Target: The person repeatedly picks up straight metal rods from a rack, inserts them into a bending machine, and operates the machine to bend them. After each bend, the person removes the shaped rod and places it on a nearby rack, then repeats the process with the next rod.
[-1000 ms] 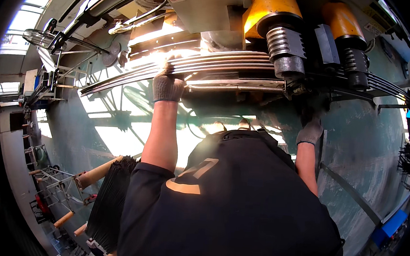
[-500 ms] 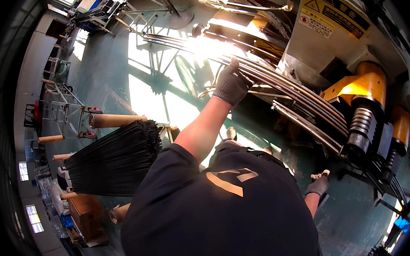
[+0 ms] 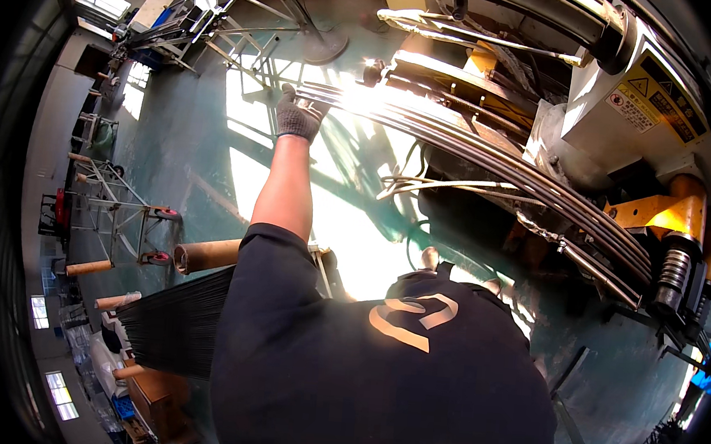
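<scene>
My left arm reaches forward, and my left hand (image 3: 298, 119), in a dark knit glove, is closed at the left end of a bundle of long thin metal rods (image 3: 468, 144). Its fingers are partly hidden behind the glove's back. Bright glare washes out part of the rods near the hand. The rods run in a gentle curve to the right, toward a machine with a yellow bracket (image 3: 661, 212) and a spring-like ribbed cylinder (image 3: 676, 265). My right hand is out of sight beside my body; only a sliver of the arm shows.
To my left, a large bundle of thin black rods (image 3: 175, 325) rests among cardboard tubes (image 3: 207, 255). A wheeled metal frame (image 3: 129, 214) and a cardboard box (image 3: 157, 402) stand farther left. A grey machine housing (image 3: 598, 107) with warning labels rises at front right. A round stand base (image 3: 325, 47) is ahead.
My left hand has moved left along the metal rods to their end. My right hand has gone out of view. The whole view has shifted, with the machine now farther right.
</scene>
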Motion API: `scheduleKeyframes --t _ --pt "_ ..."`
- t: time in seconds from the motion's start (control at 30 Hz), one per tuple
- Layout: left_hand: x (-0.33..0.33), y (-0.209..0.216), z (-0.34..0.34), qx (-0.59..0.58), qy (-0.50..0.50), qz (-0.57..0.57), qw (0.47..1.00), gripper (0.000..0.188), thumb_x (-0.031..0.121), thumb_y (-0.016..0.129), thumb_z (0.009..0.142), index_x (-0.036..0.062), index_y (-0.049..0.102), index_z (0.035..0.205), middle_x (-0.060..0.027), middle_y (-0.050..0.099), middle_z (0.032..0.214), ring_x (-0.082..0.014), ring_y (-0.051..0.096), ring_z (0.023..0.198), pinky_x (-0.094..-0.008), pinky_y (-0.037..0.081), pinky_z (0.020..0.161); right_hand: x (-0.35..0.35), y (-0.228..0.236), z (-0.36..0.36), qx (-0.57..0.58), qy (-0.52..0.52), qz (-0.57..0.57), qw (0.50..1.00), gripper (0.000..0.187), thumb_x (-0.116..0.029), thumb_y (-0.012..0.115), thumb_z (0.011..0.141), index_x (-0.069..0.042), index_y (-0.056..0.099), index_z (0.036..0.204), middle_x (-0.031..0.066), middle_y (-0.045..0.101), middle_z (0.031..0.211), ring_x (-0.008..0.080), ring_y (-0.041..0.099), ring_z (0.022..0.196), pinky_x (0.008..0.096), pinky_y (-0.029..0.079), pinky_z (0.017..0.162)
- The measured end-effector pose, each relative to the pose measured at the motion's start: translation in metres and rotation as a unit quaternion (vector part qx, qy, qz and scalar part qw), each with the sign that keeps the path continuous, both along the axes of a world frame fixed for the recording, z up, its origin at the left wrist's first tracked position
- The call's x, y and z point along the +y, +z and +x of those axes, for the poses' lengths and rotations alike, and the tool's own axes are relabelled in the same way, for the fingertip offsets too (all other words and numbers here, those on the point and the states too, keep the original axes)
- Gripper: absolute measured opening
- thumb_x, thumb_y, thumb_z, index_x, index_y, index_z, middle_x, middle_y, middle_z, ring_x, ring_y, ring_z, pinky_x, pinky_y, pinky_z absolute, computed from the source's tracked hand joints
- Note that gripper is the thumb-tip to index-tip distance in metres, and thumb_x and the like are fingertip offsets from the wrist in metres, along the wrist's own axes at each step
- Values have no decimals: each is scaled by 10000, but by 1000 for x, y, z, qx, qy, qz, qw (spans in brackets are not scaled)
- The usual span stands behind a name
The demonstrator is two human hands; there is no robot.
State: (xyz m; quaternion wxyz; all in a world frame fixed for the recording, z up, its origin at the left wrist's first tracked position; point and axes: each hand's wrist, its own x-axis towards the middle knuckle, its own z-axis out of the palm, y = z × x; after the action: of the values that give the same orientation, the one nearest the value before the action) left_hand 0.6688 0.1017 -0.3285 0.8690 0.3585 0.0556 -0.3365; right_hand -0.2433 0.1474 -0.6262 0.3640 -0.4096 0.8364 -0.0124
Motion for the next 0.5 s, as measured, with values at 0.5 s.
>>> scheduleKeyframes --t 0.5 --pt "24 0 31 -253 -306 225 890 623 538 478 1047 156 367 1526 -164 586 1364 -404 627 1194 -559 551 945 -54 83 84 -255 -247 -60 933 316 -346 676 919 -50 659 809 40 652 718 96 507 501 253 368 452"
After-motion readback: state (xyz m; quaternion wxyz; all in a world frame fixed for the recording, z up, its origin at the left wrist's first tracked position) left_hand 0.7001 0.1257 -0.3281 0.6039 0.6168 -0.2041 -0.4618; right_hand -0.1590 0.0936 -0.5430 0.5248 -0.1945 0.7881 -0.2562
